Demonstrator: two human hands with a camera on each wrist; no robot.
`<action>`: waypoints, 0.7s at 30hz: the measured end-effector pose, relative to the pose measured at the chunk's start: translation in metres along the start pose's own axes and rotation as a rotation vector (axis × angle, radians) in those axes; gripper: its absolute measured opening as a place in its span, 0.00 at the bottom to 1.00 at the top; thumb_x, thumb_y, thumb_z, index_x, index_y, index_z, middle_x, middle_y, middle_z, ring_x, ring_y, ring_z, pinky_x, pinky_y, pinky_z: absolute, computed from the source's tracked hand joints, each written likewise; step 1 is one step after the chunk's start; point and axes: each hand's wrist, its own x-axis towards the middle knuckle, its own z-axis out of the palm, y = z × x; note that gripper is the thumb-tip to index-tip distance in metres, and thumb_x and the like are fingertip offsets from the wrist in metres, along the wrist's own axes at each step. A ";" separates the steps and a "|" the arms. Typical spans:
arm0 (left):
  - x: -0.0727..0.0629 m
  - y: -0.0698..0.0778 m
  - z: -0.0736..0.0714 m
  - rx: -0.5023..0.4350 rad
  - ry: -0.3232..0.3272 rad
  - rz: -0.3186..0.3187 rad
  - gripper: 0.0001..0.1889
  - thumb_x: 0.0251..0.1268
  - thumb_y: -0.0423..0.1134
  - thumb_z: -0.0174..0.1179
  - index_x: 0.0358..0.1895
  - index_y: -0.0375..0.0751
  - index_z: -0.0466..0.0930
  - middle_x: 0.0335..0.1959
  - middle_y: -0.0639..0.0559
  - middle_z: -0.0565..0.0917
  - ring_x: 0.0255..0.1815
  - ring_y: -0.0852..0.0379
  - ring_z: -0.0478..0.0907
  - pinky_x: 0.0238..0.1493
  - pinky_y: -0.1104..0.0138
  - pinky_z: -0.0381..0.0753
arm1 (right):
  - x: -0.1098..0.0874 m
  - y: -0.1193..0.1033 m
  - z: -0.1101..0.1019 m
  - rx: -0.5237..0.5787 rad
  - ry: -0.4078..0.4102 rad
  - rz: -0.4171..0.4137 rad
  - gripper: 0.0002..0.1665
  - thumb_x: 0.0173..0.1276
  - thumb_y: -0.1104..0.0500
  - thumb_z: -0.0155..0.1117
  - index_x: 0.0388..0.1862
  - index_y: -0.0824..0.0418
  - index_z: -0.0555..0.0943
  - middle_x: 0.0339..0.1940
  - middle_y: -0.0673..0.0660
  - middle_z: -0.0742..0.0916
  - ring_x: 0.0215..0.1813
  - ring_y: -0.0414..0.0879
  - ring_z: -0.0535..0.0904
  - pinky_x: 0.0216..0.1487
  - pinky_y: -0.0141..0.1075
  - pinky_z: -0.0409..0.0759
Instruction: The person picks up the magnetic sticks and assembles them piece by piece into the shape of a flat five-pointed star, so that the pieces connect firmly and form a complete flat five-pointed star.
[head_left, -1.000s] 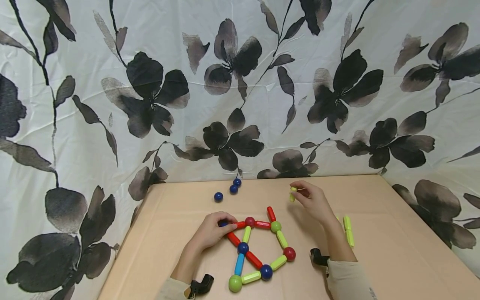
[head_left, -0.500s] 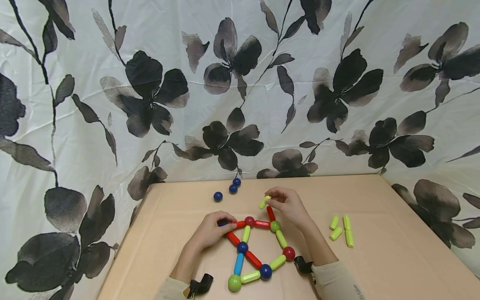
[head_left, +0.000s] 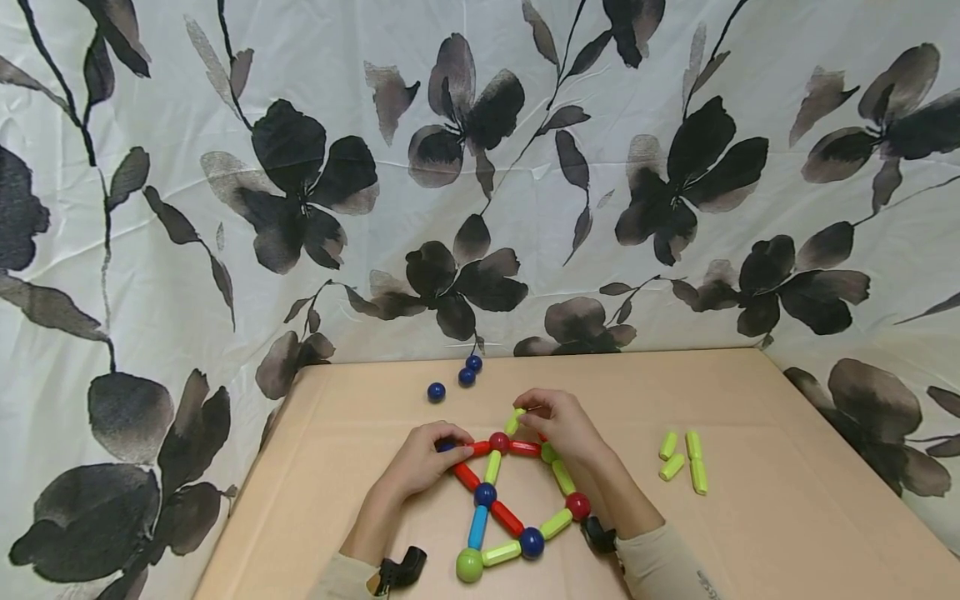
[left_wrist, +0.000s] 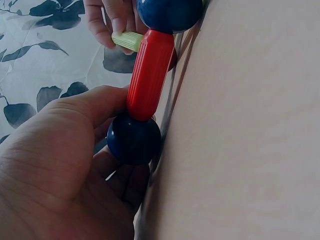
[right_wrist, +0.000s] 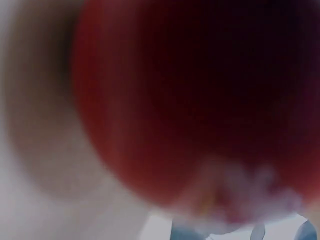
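Now a short, yellow-green, plastic-looking stick (head_left: 513, 422) is pinched by the finger and thumb of the right hand (head_left: 558, 422), near the middle of the head view. It is held tilted, close to a shiny red ball (head_left: 498, 442) at the top of a shape made of balls and sticks (head_left: 507, 520); whether they touch cannot be told. In the lower left of the left wrist view, a shiny dark blue ball (left_wrist: 134, 139) is gripped by the left hand (left_wrist: 55, 150). So the shape seems to be held steady while one more stick is put on; that is judged to be the step in hand. Next, the stick's end likely needs to be lined up with the red ball and pressed on softly, so no joint is knocked loose. More yellow-green sticks (head_left: 697, 462) are seen at the right of the head view.
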 end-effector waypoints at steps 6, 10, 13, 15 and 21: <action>0.000 0.000 0.000 0.004 0.000 -0.001 0.05 0.71 0.47 0.68 0.46 0.58 0.89 0.47 0.60 0.87 0.55 0.54 0.78 0.68 0.46 0.72 | -0.001 -0.002 0.006 -0.113 0.063 0.010 0.13 0.70 0.67 0.70 0.52 0.60 0.88 0.45 0.50 0.88 0.44 0.46 0.81 0.46 0.35 0.85; 0.000 0.000 0.000 0.004 0.002 0.005 0.05 0.71 0.47 0.68 0.46 0.57 0.89 0.47 0.60 0.87 0.55 0.54 0.78 0.68 0.46 0.73 | -0.001 -0.005 0.010 -0.294 0.129 -0.019 0.11 0.67 0.66 0.74 0.48 0.58 0.90 0.42 0.48 0.88 0.43 0.45 0.80 0.49 0.39 0.85; 0.000 -0.001 0.000 0.006 0.002 0.008 0.05 0.71 0.47 0.68 0.45 0.58 0.89 0.47 0.61 0.87 0.55 0.54 0.78 0.67 0.46 0.73 | -0.001 -0.006 0.012 -0.417 0.142 -0.065 0.11 0.65 0.66 0.76 0.45 0.56 0.91 0.42 0.48 0.89 0.41 0.43 0.80 0.49 0.39 0.85; 0.000 -0.001 0.001 0.005 0.000 0.006 0.05 0.71 0.47 0.68 0.45 0.58 0.89 0.47 0.61 0.87 0.54 0.54 0.78 0.68 0.46 0.73 | 0.000 -0.005 0.013 -0.475 0.124 -0.086 0.11 0.64 0.65 0.76 0.45 0.55 0.91 0.43 0.49 0.89 0.42 0.43 0.80 0.50 0.40 0.85; 0.000 -0.001 0.001 0.002 -0.002 -0.002 0.05 0.71 0.47 0.68 0.46 0.59 0.89 0.47 0.61 0.87 0.55 0.54 0.78 0.68 0.46 0.73 | 0.001 -0.002 0.013 -0.547 0.050 -0.051 0.14 0.64 0.61 0.77 0.49 0.57 0.90 0.48 0.52 0.89 0.50 0.47 0.79 0.56 0.44 0.84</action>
